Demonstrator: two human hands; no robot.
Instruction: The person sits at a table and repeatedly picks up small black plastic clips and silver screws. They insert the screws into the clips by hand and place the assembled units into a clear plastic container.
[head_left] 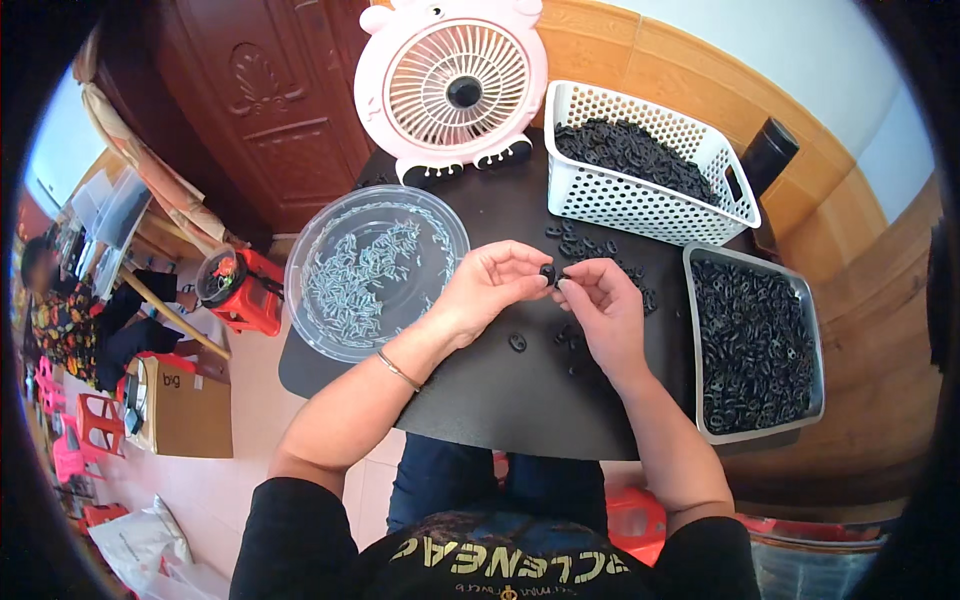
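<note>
In the head view, the only one, you have one small black piece [548, 271] up over the dark table [480, 400], held between your two hands. Your left hand [490, 285] pinches it narrowly between thumb and fingers, and your right hand [605, 300] closes thumb and forefinger on its right side. That piece looks to be midway through handling; much seems left, since the white basket [620, 206] and the grey tray [765, 430] both hold deep heaps of black parts, though you cannot tell from here which heap is finished. Counting up: one basket, one tray, one clear round tub [420, 295] and one pink fan [463, 92]. One loose part [517, 342] lies apart near your left wrist; a scatter of others [580, 245] lies beyond and beside your right hand, too crowded to count, as are the slim silvery pins [345, 290] in the tub.
</note>
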